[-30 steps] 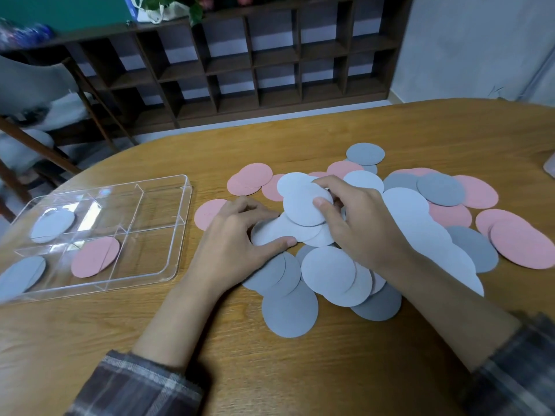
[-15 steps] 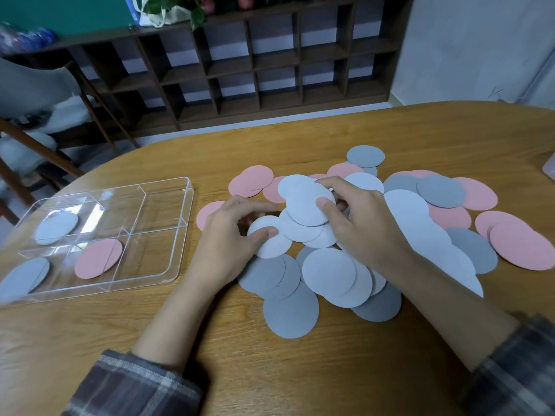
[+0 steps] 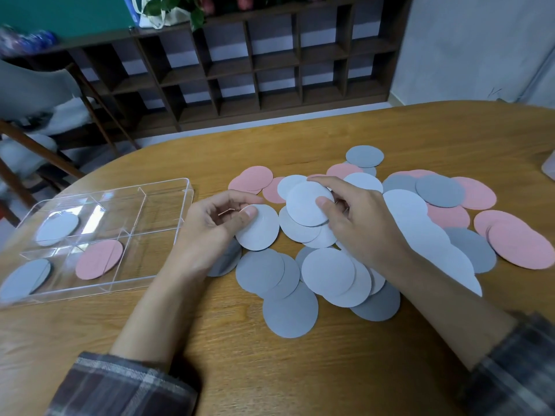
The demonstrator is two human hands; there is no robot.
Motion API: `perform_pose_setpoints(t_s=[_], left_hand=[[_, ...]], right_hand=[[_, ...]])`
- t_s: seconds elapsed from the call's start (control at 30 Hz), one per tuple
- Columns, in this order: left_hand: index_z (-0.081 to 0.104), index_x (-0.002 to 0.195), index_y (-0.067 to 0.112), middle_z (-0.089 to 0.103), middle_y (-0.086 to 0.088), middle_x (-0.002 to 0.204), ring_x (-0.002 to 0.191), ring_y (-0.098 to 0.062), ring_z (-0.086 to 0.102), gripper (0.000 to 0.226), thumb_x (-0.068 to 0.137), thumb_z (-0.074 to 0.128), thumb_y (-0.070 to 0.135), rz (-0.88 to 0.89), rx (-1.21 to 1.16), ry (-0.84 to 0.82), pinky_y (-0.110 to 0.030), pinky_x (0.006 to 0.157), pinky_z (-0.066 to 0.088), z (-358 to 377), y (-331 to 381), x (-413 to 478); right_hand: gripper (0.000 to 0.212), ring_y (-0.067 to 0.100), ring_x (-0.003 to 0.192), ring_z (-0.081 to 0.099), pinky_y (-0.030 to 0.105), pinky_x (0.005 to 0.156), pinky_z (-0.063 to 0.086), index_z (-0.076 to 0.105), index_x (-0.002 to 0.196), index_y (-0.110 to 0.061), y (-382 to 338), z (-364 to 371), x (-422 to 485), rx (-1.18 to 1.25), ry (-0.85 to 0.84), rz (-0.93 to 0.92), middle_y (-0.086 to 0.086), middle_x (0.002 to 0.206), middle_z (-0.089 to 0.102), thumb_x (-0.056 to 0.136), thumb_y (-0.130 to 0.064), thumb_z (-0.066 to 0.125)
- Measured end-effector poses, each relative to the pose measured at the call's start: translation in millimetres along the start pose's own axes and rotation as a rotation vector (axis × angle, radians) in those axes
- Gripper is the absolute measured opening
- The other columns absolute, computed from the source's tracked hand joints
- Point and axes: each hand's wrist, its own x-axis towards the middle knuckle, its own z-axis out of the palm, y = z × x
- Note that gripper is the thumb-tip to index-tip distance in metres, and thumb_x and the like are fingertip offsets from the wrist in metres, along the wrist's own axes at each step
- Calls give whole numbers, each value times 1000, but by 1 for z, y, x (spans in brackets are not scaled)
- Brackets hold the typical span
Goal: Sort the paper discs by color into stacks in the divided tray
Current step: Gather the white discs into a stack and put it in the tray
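Head view, looking down: a pale disc (image 3: pixel 258 228) sits at the left edge of the loose pile (image 3: pixel 330 271) in mid-frame. My left hand (image 3: pixel 210 232) pinches its near rim, thumb on top and fingers curled under. Just to the right, my right hand (image 3: pixel 360 223) holds a second pale disc (image 3: pixel 309 204), thumb pressed on its face and fingers hooked over the far edge, above other pale ones. Neither disc has reached the tray.

Around them, pale, grey and pink discs overlap in no order. A grey disc (image 3: pixel 289 310) lies lowest in the frame and pink discs (image 3: pixel 519 247) spread toward the right edge. The divided tray (image 3: pixel 153 223) stands at the left of the frame, apart from the pile. It holds a pale disc (image 3: pixel 58 229) in the upper-left cell, a pink disc (image 3: pixel 99 259) below it toward the middle, and a grey one (image 3: pixel 25 279) at lower left. All of this rests on the wooden desk (image 3: pixel 270 370), with a dark shelf unit (image 3: pixel 270 70) behind it.

What worries me:
- The sheets are thin and may cling, so I could lift two as one.
- Pale and grey look close in this light, so one could land in the wrong cell.
- My right forearm lies across the pile and may drag discs off as it moves.
- The clear tray looks light, so a knock from my left hand could shift it.
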Motion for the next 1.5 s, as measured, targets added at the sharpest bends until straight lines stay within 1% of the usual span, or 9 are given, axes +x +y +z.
perform_pose_setpoints(t_s=[0.13, 0.27, 0.47, 0.57, 0.73, 0.93, 1.07, 1.27, 1.5], left_hand=[[75, 107, 5, 69, 5, 85, 82, -11, 61, 13, 99, 66, 4, 17, -18, 16, -18, 73, 49, -1, 1, 2], [74, 107, 9, 65, 3, 86, 79, -9, 58, 15, 98, 65, 1, 59, -35, 0, -16, 74, 49, 11, 3, -1], [77, 110, 17, 57, 5, 75, 67, -18, 47, 22, 90, 79, 10, 63, -10, 106, -38, 74, 44, 28, -4, 0], [78, 98, 19, 56, 7, 68, 63, -14, 47, 12, 87, 84, 18, 120, 103, 187, -32, 67, 44, 35, -5, 1], [72, 82, 18, 61, 9, 69, 61, -7, 49, 19, 85, 86, 32, 185, 253, 214, -17, 60, 42, 49, -5, 13], [74, 105, 33, 64, 16, 99, 92, -5, 61, 42, 75, 84, 61, 292, 644, -31, -29, 77, 52, 47, -16, 17], [75, 112, 34, 62, 20, 107, 105, -4, 60, 54, 71, 77, 70, 330, 753, -104, -36, 82, 55, 41, -17, 15], [77, 96, 26, 72, 15, 93, 92, -10, 66, 26, 86, 72, 49, 448, 764, -92, -40, 77, 54, 38, -9, 6], [74, 91, 8, 58, 7, 81, 73, -10, 46, 14, 100, 64, 13, 683, 750, 144, -22, 71, 40, 48, 1, 1]], right_hand=[[33, 15, 66, 54, 20, 57, 39, 66, 132, -24, 0, 1, 0, -11, -5, 2, 3, 67, 60, 102, -15, 55], [34, 21, 60, 50, 36, 59, 43, 65, 134, -26, -3, 2, -1, 25, -32, -11, 11, 63, 55, 104, -16, 54], [37, 26, 61, 56, 31, 54, 45, 66, 134, -27, -15, -1, -4, 99, -113, -36, 16, 66, 61, 109, -15, 42], [31, 26, 68, 60, 40, 64, 49, 64, 133, -27, -18, 2, -5, 113, -150, -61, 13, 69, 61, 108, -25, 47], [36, 7, 78, 56, 20, 67, 40, 60, 136, -24, -11, -3, 1, -36, -169, -97, -11, 85, 62, 102, -13, 55], [35, 9, 91, 60, 21, 75, 46, 60, 133, -28, 8, -28, 11, -131, -136, -81, -8, 115, 66, 102, -13, 51], [35, 13, 70, 53, 16, 59, 37, 64, 129, -28, 17, -32, 5, -34, -65, -18, -2, 86, 64, 101, -10, 55], [36, 16, 60, 47, 15, 54, 34, 66, 126, -26, 16, -26, 6, -11, -27, -28, 1, 64, 53, 99, -6, 55], [39, 18, 63, 50, 15, 55, 33, 68, 130, -29, 12, -25, 4, -13, -28, -54, -4, 78, 65, 100, -9, 52]])
